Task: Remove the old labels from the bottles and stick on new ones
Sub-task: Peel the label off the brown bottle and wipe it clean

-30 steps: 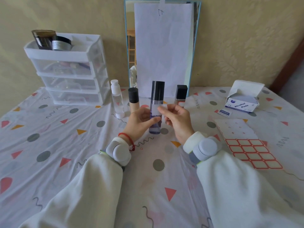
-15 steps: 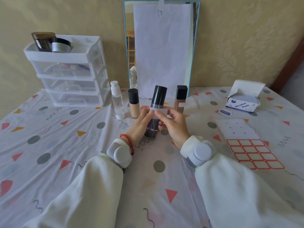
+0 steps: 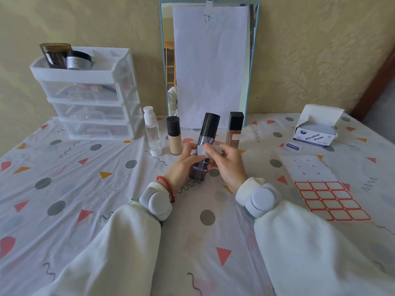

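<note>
A tall purple bottle point(image 3: 203, 154) with a black cap leans tilted in the middle of the table. My left hand point(image 3: 181, 167) grips its body from the left. My right hand point(image 3: 226, 165) pinches a white label point(image 3: 208, 150) held against the bottle's front. Behind stand a clear bottle point(image 3: 152, 131) with a white cap, a beige foundation bottle point(image 3: 174, 136) and a square black-capped bottle point(image 3: 234, 131) bearing a red-edged label. A sheet of red-bordered labels point(image 3: 329, 199) lies to the right.
A white drawer unit point(image 3: 89, 97) with jars on top stands back left. A mirror covered with paper point(image 3: 209, 65) leans on the wall. An open box of alcohol pads point(image 3: 316, 133) and one loose sachet point(image 3: 294, 147) sit back right.
The purple bottle went from upright to tilted and lifted toward me. My right hand brought the white label onto the bottle's front.
</note>
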`<state>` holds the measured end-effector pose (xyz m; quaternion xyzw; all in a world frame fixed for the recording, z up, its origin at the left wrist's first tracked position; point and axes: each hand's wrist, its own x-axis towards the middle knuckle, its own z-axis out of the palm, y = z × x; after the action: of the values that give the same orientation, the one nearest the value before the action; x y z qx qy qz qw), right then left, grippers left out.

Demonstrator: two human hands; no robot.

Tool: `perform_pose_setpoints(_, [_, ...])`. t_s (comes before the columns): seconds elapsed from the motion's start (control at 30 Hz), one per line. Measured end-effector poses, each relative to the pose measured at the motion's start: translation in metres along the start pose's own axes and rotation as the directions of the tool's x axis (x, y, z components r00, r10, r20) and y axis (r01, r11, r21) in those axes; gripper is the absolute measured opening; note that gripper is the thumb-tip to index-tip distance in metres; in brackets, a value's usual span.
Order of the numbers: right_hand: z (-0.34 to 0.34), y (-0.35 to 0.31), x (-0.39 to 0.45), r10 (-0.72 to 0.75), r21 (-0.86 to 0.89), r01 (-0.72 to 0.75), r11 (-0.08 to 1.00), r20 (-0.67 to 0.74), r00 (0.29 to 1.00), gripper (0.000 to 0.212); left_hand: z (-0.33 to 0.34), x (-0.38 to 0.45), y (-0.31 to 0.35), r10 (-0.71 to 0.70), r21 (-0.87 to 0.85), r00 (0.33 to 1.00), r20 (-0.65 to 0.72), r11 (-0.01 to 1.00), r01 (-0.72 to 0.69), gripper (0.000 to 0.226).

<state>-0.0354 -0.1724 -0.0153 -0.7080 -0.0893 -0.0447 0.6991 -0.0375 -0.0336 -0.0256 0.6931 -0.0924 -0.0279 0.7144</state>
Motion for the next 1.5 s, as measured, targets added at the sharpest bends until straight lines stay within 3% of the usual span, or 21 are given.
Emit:
perform_pose_setpoints(0.3, [-0.003,-0.001,0.000,0.016,-0.044,-0.014,0.999,0.042,0.999,0.036,0.001,-0.002,0.001,0.006,-0.011,1.000,0.021,1.000,-0.005,0.032])
perform_pose_setpoints(0.43, [-0.001,0.000,0.003,0.021,-0.058,-0.021,0.998,0.001,1.000,0.036,0.002,-0.003,0.000,0.000,0.006,0.998,0.065,1.000,-0.001,0.045])
perform_pose_setpoints(0.53, [0.000,0.000,0.003,0.033,-0.054,-0.035,0.998,-0.040,0.999,0.033,0.001,-0.002,-0.004,-0.015,0.062,0.996,0.084,0.998,0.010,0.040])
perform_pose_setpoints(0.73, [-0.003,-0.002,0.003,0.024,-0.075,-0.020,0.997,0.057,0.998,0.029,-0.002,-0.002,-0.005,0.012,0.063,0.995,0.095,0.998,-0.018,0.033])
perform_pose_setpoints(0.93, [0.007,-0.002,0.001,0.002,-0.041,-0.006,0.999,-0.077,0.997,0.022,0.002,-0.003,-0.003,0.025,0.081,0.993,0.112,0.996,-0.034,0.048])
perform_pose_setpoints(1.03, [0.003,-0.003,0.002,0.011,-0.040,-0.011,0.999,-0.020,1.000,0.019,0.002,-0.003,-0.004,0.009,0.039,0.995,0.097,0.999,-0.013,0.058])
perform_pose_setpoints(1.2, [-0.010,-0.006,0.003,0.043,0.020,-0.047,0.999,0.154,0.987,0.011,0.000,-0.001,-0.006,0.028,0.003,0.994,0.108,1.000,-0.029,0.051])
perform_pose_setpoints(1.37, [0.005,-0.003,0.003,-0.004,0.000,0.004,1.000,0.015,1.000,0.007,-0.001,0.000,-0.007,0.015,0.116,0.997,0.079,0.993,-0.024,0.042])
perform_pose_setpoints(1.5, [-0.001,-0.005,0.003,0.018,-0.003,-0.017,1.000,0.059,0.998,0.016,0.000,0.001,-0.009,0.022,0.071,0.997,0.074,0.997,-0.027,0.047])
